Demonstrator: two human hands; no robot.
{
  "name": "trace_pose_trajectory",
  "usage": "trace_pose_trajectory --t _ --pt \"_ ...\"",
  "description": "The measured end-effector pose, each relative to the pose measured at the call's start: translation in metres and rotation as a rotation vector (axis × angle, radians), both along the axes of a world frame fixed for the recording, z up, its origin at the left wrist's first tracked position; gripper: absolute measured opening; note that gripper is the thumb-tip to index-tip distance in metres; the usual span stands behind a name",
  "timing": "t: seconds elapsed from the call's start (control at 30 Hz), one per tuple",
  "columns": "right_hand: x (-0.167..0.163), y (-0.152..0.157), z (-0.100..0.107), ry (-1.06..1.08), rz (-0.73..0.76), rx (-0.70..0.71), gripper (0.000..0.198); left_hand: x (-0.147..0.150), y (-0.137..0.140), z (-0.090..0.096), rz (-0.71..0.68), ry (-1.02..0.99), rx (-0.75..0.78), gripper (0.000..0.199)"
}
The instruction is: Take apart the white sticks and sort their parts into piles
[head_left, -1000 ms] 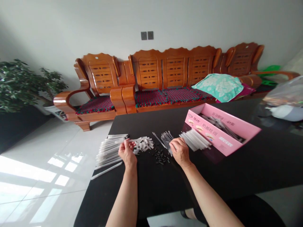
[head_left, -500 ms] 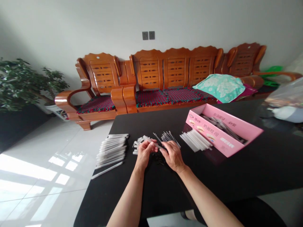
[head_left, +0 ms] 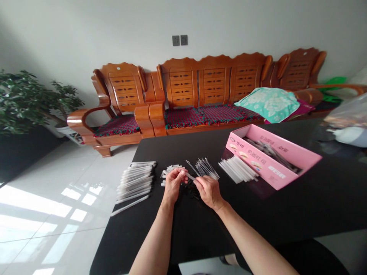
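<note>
Right now the left hand [head_left: 173, 184] and right hand [head_left: 209, 191] are pinching a slim tube [head_left: 190, 176] between them, over the table [head_left: 258, 214], one toward each end. It's looking light, stiff and slightly slick, perhaps crackable if bent, so gentle pinching near the ends is probably serving best. Beyond, thin rods [head_left: 207, 168] are lying loose; farther off, a box [head_left: 266, 173] is standing.
</note>
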State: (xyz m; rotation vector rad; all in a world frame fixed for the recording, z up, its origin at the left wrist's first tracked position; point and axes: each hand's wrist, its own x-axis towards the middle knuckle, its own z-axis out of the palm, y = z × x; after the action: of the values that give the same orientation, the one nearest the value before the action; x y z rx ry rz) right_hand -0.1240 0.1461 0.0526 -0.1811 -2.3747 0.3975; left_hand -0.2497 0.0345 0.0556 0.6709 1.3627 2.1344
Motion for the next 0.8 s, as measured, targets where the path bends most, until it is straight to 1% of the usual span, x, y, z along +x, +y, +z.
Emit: trace_pose_trajectory --t 0.13,0.2,0.23,0.27,0.4,0.43,0.47,0.5,0.53,0.57,0.6,0.67,0.7,0.73,0.8 --pt "-0.004 -0.005 -0.004 0.019 -0.065 0.194 0.034 0.001 0.001 -0.002 0.109 -0.078 -0.025 0.029" --pt "-0.005 -0.006 -0.003 0.013 -0.073 0.217 0.034 -0.001 0.0 -0.001 0.124 -0.102 -0.026 0.029" --pt "-0.005 -0.006 -0.002 0.008 -0.069 0.186 0.034 -0.002 -0.001 -0.001 0.112 -0.103 -0.021 0.028" --pt "-0.005 -0.006 0.0 -0.001 -0.055 0.127 0.034 -0.003 -0.002 0.0 0.095 -0.099 -0.01 0.027" --pt "-0.001 -0.006 0.012 -0.106 0.097 -0.253 0.033 -0.003 -0.003 0.002 0.038 -0.081 0.067 0.024" --pt "0.0 -0.007 0.015 -0.139 0.135 -0.319 0.034 -0.004 -0.003 0.002 0.034 -0.083 0.081 0.024" --pt "0.0 -0.007 0.018 -0.164 0.159 -0.354 0.036 -0.004 -0.002 0.002 0.029 -0.088 0.086 0.024" --pt "0.0 -0.006 0.02 -0.171 0.165 -0.349 0.038 -0.006 -0.002 0.001 0.028 -0.097 0.086 0.024" --pt "0.001 -0.006 0.021 -0.162 0.153 -0.3 0.038 -0.009 -0.003 0.001 0.048 -0.113 0.088 0.025" --pt "0.002 -0.005 0.021 -0.141 0.13 -0.213 0.037 -0.013 -0.005 0.001 0.098 -0.138 0.099 0.025" --pt "0.003 -0.003 0.02 -0.119 0.104 -0.099 0.036 -0.017 -0.007 0.001 0.175 -0.167 0.122 0.026" --pt "0.007 0.004 0.016 -0.073 0.045 0.131 0.033 -0.027 -0.013 0.003 0.371 -0.216 0.181 0.027" --pt "0.01 0.008 0.014 -0.053 0.011 0.213 0.031 -0.03 -0.016 0.003 0.434 -0.213 0.192 0.028" --pt "0.013 0.013 0.012 -0.035 -0.03 0.262 0.03 -0.031 -0.017 0.004 0.458 -0.182 0.173 0.027" --pt "0.02 0.027 0.01 -0.002 -0.144 0.277 0.026 -0.028 -0.017 0.005 0.424 -0.072 0.091 0.027"
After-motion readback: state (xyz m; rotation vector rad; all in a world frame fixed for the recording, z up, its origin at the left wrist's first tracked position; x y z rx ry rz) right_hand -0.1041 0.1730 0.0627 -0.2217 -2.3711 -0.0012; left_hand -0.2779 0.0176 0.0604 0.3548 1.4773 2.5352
